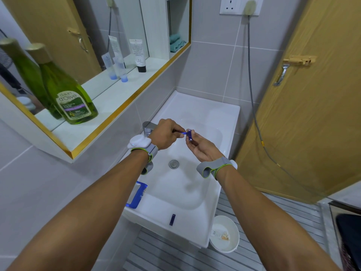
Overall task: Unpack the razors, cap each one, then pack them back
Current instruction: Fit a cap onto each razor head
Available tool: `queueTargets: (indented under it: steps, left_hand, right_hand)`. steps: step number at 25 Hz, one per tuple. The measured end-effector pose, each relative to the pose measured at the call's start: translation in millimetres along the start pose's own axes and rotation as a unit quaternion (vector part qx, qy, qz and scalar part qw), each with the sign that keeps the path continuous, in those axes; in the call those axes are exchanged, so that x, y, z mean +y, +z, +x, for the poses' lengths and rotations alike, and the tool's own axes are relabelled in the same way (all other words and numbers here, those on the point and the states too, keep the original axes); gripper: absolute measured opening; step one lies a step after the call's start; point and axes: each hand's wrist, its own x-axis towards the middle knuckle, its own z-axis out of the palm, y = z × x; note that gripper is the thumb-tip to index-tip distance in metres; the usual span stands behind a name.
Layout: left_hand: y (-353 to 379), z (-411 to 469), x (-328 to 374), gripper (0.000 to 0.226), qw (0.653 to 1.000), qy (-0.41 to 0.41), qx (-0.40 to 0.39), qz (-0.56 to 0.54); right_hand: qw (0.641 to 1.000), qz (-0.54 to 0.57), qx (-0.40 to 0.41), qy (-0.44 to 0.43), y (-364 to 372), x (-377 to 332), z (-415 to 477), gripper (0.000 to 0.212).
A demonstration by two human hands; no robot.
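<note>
Over the white sink (224,118), my left hand (166,134) pinches the thin handle of a blue razor (182,132). My right hand (199,147) holds a small blue cap (189,135) against the razor's head. I cannot tell whether the cap is fully seated. A second blue cap (172,219) lies alone on the sink's front rim. The blue and white razor pack (136,196) rests on the sink's left rim, partly behind my left forearm.
A metal tap (148,127) stands just behind my left hand, with the drain (173,163) below. A green oil bottle (68,92) and tubes sit on the gold-edged shelf at left. A white bucket (224,234) stands on the floor, and a wooden door (304,114) is at right.
</note>
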Motion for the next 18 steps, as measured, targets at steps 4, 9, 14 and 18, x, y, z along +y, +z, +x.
queueTargets:
  steps: [4, 9, 14, 18]
  left_hand:
    - [1, 1, 0, 0.019, 1.000, -0.001, -0.007, 0.006]
    - [2, 2, -3, 0.018, 0.999, -0.007, -0.030, 0.011]
    - [1, 0, -3, 0.018, 1.000, -0.009, -0.025, -0.004]
    - [-3, 0, -1, 0.020, 1.000, -0.010, 0.005, -0.009]
  right_hand:
    - [1.000, -0.002, 0.003, -0.002, -1, 1, 0, 0.017]
    - [1.000, -0.014, 0.012, -0.005, -4, 3, 2, 0.018]
    - [1.000, -0.013, 0.011, -0.005, 2, -1, 4, 0.018]
    - [1.000, -0.001, -0.002, 0.004, 6, -5, 5, 0.019]
